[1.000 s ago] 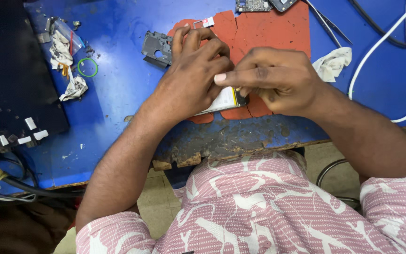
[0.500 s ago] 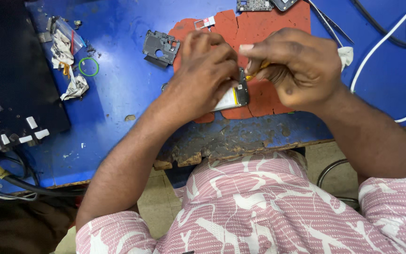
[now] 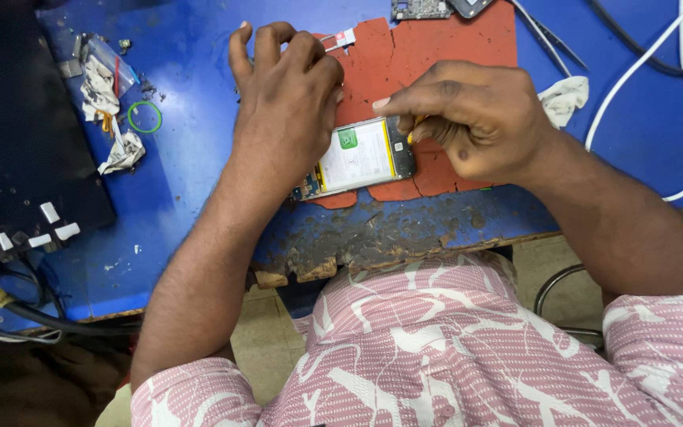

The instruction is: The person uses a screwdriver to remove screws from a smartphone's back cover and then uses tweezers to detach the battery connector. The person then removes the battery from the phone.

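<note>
Toward the worktop's point(image 3: 199, 190) left edge lie a green ring point(image 3: 145, 116) and paper scraps point(image 3: 112, 119). The left hand point(image 3: 286, 103), fingers curled, presses on an opened phone point(image 3: 357, 158), its white battery with green label exposed, lying on a red mat point(image 3: 436, 47) near the front edge. The right hand point(image 3: 468, 119) pinches a yellow-tipped tool point(image 3: 415, 126) at the phone's right end.

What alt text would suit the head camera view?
Two bare hands work on an opened phone with a white battery on an orange mat: left hand steadies it, right hand pinches a small yellow-tipped tool.
</note>
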